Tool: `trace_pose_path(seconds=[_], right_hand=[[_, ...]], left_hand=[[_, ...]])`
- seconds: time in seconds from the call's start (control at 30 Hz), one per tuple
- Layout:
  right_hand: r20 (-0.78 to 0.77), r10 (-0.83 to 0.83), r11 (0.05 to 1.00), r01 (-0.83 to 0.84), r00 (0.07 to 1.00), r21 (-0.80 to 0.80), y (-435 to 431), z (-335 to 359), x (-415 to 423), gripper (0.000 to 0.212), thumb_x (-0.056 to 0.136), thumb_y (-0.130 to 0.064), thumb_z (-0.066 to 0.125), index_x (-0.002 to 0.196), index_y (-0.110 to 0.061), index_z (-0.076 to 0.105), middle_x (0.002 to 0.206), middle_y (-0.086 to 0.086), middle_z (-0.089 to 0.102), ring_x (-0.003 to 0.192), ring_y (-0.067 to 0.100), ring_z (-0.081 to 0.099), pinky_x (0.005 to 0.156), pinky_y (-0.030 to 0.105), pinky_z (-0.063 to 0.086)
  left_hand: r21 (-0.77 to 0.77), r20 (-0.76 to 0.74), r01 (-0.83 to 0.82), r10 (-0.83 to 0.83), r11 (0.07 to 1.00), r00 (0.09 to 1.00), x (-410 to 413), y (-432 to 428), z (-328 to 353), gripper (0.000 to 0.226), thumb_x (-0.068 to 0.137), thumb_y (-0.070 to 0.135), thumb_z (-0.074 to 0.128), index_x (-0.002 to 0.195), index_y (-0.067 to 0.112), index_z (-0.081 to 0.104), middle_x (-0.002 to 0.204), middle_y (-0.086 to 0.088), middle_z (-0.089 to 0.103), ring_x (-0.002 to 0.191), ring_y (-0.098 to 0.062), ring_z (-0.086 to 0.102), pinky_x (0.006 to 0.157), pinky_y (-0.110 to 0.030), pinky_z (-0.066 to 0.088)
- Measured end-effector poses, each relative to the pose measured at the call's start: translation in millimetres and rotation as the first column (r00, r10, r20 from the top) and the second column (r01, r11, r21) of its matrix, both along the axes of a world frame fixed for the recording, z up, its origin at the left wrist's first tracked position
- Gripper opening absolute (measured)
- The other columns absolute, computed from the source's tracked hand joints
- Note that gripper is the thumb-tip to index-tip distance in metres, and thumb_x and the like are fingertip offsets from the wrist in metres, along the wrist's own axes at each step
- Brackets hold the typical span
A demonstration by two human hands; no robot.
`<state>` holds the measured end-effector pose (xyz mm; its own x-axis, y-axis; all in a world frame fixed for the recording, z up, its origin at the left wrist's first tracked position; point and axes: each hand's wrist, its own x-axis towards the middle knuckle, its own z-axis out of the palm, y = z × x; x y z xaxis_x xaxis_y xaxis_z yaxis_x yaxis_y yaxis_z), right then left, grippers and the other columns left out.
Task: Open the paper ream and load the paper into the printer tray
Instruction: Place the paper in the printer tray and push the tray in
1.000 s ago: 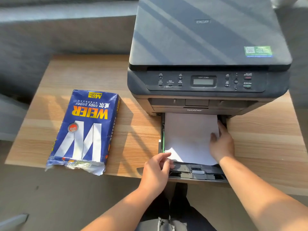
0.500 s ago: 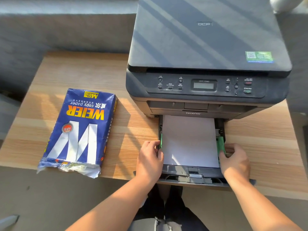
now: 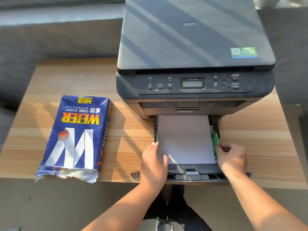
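A dark grey printer (image 3: 195,67) stands on the wooden table (image 3: 70,77). Its tray (image 3: 191,172) is pulled out toward me, and a white paper stack (image 3: 185,139) lies flat in it. My left hand (image 3: 154,164) rests on the stack's near left corner, beside the left green guide (image 3: 156,137). My right hand (image 3: 232,159) pinches the right green guide (image 3: 215,142) at the stack's right edge. The blue paper ream (image 3: 75,137) lies on the table to the left, its near end torn open.
The tray's front overhangs the table's near edge. The ream's torn wrapper (image 3: 70,175) also reaches that edge. Bare wood lies between ream and tray and to the right of the printer. Grey floor surrounds the table. My dark trousers (image 3: 170,212) show below.
A second ago my right hand lay flat on the paper and my left was at the tray front. Both hands have moved to the tray's sides; the right one now grips the green guide.
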<state>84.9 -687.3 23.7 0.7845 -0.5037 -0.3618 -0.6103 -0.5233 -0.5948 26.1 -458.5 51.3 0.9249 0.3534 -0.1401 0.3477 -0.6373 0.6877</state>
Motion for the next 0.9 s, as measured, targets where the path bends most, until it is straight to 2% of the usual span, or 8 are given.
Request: trace_pose_path(seconds=[0.1, 0.23, 0.5, 0.63, 0.73, 0.8, 0.87, 0.9], right_hand=[[-0.025, 0.010, 1.000, -0.009, 1.000, 0.007, -0.6, 2.2, 1.8, 0.012, 0.088, -0.025, 0.072, 0.096, -0.019, 0.079, 0.096, 0.009, 0.079, 0.092, 0.034, 0.072, 0.093, 0.049, 0.057], [-0.031, 0.024, 1.000, -0.025, 0.999, -0.006, -2.5, 1.6, 1.5, 0.017, 0.089, -0.029, 0.071, 0.099, -0.018, 0.079, 0.097, 0.009, 0.079, 0.092, 0.034, 0.071, 0.093, 0.051, 0.057], [-0.012, 0.066, 0.998, -0.066, 0.998, 0.010, 0.0, -5.7, 3.2, 0.017, 0.089, -0.019, 0.072, 0.099, -0.007, 0.079, 0.094, 0.014, 0.079, 0.084, 0.030, 0.069, 0.079, 0.031, 0.051], [-0.009, 0.092, 0.996, -0.092, 0.996, -0.012, 0.2, -5.6, 2.3, 0.017, 0.091, -0.019, 0.071, 0.100, -0.006, 0.078, 0.094, 0.013, 0.078, 0.082, 0.029, 0.068, 0.076, 0.029, 0.048], [-0.028, 0.134, 0.990, -0.135, 0.991, -0.049, -1.1, -5.9, 2.7, 0.018, 0.092, -0.020, 0.070, 0.101, -0.006, 0.078, 0.095, 0.014, 0.078, 0.079, 0.027, 0.063, 0.074, 0.028, 0.044], [-0.055, 0.197, 0.979, -0.200, 0.979, -0.050, -3.4, 0.0, 3.1, 0.023, 0.093, -0.025, 0.068, 0.106, -0.008, 0.077, 0.105, 0.015, 0.077, 0.088, 0.030, 0.065, 0.077, 0.031, 0.048], [-0.054, 0.331, 0.934, -0.335, 0.942, -0.128, -5.6, 16.9, -5.0, 0.034, 0.097, -0.032, 0.065, 0.123, -0.012, 0.070, 0.123, 0.013, 0.069, 0.114, 0.033, 0.061, 0.095, 0.041, 0.050], [0.014, 0.423, 0.884, -0.409, 0.906, -0.226, -7.0, 27.2, -14.5, 0.035, 0.098, -0.031, 0.063, 0.127, -0.012, 0.068, 0.123, 0.010, 0.066, 0.118, 0.033, 0.058, 0.099, 0.045, 0.049]], left_hand=[[0.006, 0.006, -0.008, 0.008, 1.000, 1.000, 1.3, -3.3, 4.6, 0.041, 0.083, -0.004, 0.066, 0.123, 0.003, 0.067, 0.104, -0.005, 0.071, 0.100, -0.023, 0.065, 0.092, -0.019, 0.043], [-0.015, -0.034, -0.045, 0.044, 0.999, 0.998, 8.6, -7.6, 13.3, 0.027, 0.086, -0.001, 0.061, 0.111, 0.006, 0.069, 0.087, 0.007, 0.059, 0.084, -0.014, 0.053, 0.079, -0.021, 0.036], [-0.064, -0.192, -0.175, 0.160, 0.982, 0.968, 24.0, -1.0, 10.2, 0.028, 0.089, 0.016, 0.063, 0.115, 0.006, 0.069, 0.099, -0.003, 0.070, 0.100, -0.023, 0.066, 0.089, -0.028, 0.045], [-0.082, -0.211, -0.177, 0.156, 0.981, 0.965, 27.6, 4.9, 8.4, 0.035, 0.090, 0.018, 0.062, 0.123, 0.009, 0.069, 0.109, -0.003, 0.074, 0.106, -0.020, 0.067, 0.090, -0.020, 0.041], [-0.067, -0.191, -0.122, 0.107, 0.990, 0.976, 25.1, 8.0, 6.9, 0.039, 0.090, 0.019, 0.063, 0.128, 0.008, 0.067, 0.111, -0.002, 0.073, 0.106, -0.018, 0.066, 0.091, -0.020, 0.042], [-0.046, -0.154, -0.023, 0.016, 0.999, 0.988, 17.2, 12.0, 8.7, 0.044, 0.091, 0.017, 0.065, 0.133, 0.007, 0.063, 0.116, -0.002, 0.070, 0.112, -0.020, 0.065, 0.095, -0.021, 0.043], [0.093, -0.028, 0.223, -0.222, 0.970, 0.975, 1.6, 20.2, 15.5, 0.051, 0.092, 0.017, 0.066, 0.141, 0.006, 0.056, 0.133, -0.005, 0.065, 0.128, -0.021, 0.058, 0.107, -0.025, 0.043], [0.214, 0.033, 0.358, -0.373, 0.909, 0.927, -9.4, 26.0, 19.3, 0.052, 0.092, 0.018, 0.065, 0.141, 0.006, 0.055, 0.138, -0.005, 0.062, 0.131, -0.021, 0.055, 0.110, -0.030, 0.044]])
